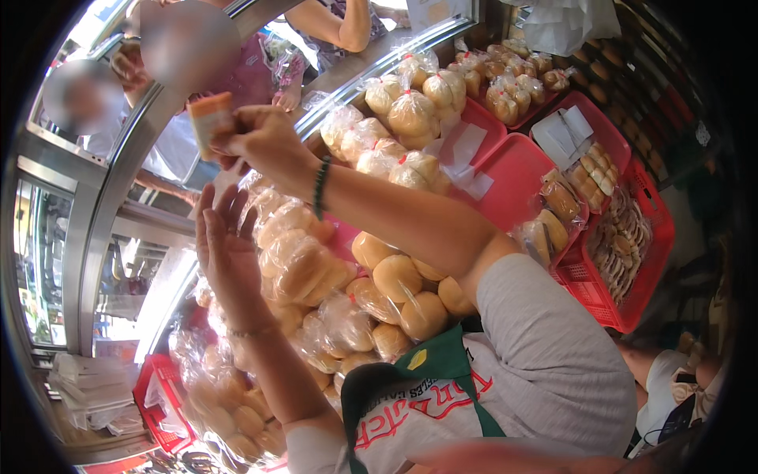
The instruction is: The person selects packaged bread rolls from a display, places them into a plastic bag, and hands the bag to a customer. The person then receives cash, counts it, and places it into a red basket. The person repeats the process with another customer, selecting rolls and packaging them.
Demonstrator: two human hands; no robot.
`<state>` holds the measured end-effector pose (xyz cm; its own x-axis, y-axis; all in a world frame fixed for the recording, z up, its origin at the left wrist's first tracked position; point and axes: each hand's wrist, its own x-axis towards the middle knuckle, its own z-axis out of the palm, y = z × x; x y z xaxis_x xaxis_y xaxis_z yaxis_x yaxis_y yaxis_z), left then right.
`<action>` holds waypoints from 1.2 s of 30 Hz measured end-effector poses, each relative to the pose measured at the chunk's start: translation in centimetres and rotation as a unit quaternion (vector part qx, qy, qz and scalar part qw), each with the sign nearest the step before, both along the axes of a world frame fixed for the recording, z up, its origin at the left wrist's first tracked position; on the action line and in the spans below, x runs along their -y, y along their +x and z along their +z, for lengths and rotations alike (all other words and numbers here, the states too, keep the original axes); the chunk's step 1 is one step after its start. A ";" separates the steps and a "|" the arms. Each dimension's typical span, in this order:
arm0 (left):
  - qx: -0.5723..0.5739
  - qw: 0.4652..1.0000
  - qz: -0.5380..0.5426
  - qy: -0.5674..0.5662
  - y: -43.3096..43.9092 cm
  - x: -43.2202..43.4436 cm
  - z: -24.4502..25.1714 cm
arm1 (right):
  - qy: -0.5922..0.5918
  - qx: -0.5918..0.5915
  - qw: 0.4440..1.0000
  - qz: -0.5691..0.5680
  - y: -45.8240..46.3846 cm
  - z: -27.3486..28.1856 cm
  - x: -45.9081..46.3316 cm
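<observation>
My right hand (pixel 260 136), a dark beaded bracelet at its wrist, reaches over the counter front. Between its thumb and fingers it grips a flat orange-and-cream piece of paper (pixel 210 123), perhaps a folded banknote. Just below it, my left hand (pixel 228 243) is raised, palm up and fingers apart, with nothing in it. Bagged long bread rolls (pixel 305 260) lie beside and beneath my left hand. Under my right forearm are round buns (pixel 398 278), some in clear plastic.
Bags of buns tied with red (pixel 414 112) line the metal-edged counter (pixel 379 59). Red trays (pixel 503 178) and a red crate (pixel 642 308) of packed goods stand to the right. People stand beyond the metal frame (pixel 112 172); a seated person (pixel 669 379) is at lower right.
</observation>
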<state>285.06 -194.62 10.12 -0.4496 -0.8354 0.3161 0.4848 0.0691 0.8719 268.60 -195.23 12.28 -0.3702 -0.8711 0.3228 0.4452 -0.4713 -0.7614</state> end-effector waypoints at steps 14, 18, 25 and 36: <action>0.033 0.994 0.095 0.031 -4.0 -3.9 -7.8 | 0.140 -0.058 0.982 -0.114 1.2 -14.0 -11.6; 0.103 0.988 0.113 0.011 -3.9 -5.2 -8.5 | 0.163 -0.156 0.963 -0.147 0.7 -14.5 -13.4; 0.219 0.975 0.032 -0.038 -3.2 -6.1 -8.2 | 0.106 -0.192 0.975 -0.036 -2.7 -11.5 -17.2; 0.175 0.969 0.048 -0.170 -8.2 -10.9 -7.2 | -0.039 -0.083 0.984 -0.154 -10.0 -7.9 -25.0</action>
